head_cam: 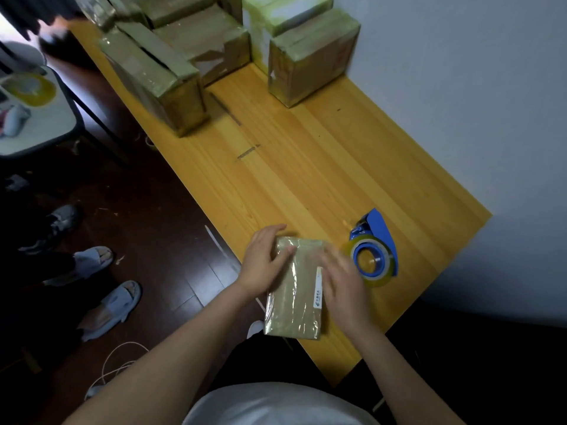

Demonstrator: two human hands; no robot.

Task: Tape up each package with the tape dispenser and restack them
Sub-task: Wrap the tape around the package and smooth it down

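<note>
Package [293, 297] gripped by left hand [264, 266]; white label [319, 291], blue print illegible.

Left hand [263, 266] gripping package [296, 297], tape dispenser [376, 251] beside (blue)

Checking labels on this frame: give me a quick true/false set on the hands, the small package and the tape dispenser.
1. The left hand grips the small package. True.
2. The right hand holds the tape dispenser. False: the dispenser rests on the table, right of the package; the blurred right hand is over the package's right side.
3. The small package lies at the table's near end. True.
4. The other packages sit on the floor. False: they are grouped at the table's far end.
5. The tape dispenser is red. False: it is blue.
</note>
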